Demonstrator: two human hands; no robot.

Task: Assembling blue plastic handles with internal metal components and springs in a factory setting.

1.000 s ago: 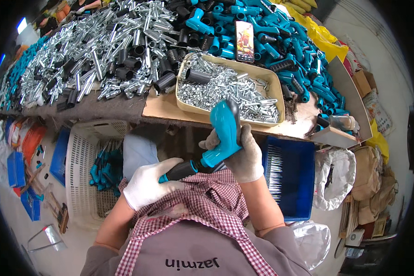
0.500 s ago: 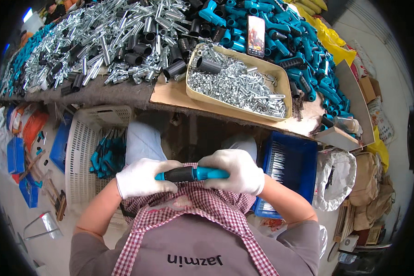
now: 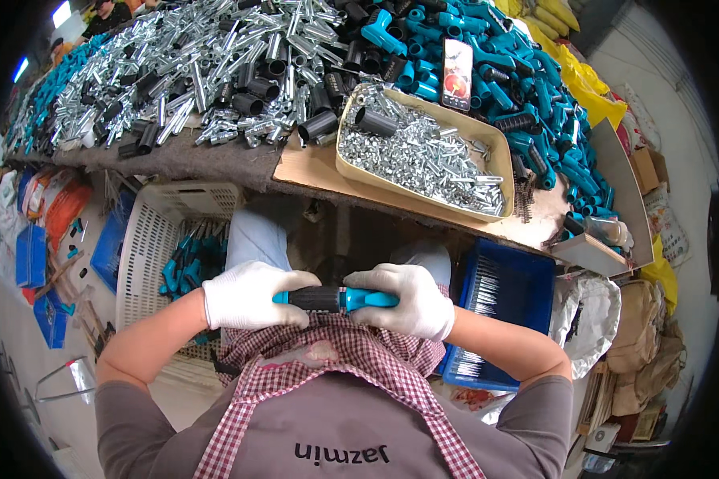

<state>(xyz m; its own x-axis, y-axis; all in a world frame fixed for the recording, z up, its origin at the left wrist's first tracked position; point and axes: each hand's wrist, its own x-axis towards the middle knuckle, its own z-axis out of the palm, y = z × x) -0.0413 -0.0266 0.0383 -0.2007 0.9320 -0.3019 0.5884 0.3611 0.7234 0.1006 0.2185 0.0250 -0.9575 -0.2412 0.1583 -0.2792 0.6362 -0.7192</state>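
Note:
In front of my apron (image 3: 319, 359) I hold a teal-and-black plastic tool handle (image 3: 315, 299) level between both hands. My left hand (image 3: 249, 295), in a white glove, is closed round its left end, where a bit of teal shows beside the black ribbed sleeve. On the teal right end, my gloved right hand (image 3: 411, 302) is closed with thumb and fingers. What lies inside my palms is hidden. Beyond my hands, on the bench edge, a cream tray (image 3: 423, 209) holds small metal parts and a black sleeve.
Metal tubes (image 3: 192, 68) and teal handles (image 3: 563, 152) heap the bench. A phone (image 3: 457, 76) leans on the teal pile. Below stand a white crate (image 3: 140, 247) with teal-handled pieces at left and a blue bin (image 3: 527, 307) with thin metal rods at right, beside a white sack (image 3: 595, 319).
My elbows have spread outward a little. Both hands keep their grip on the handle, which now shows its black sleeve more squarely. The whole view has shifted slightly.

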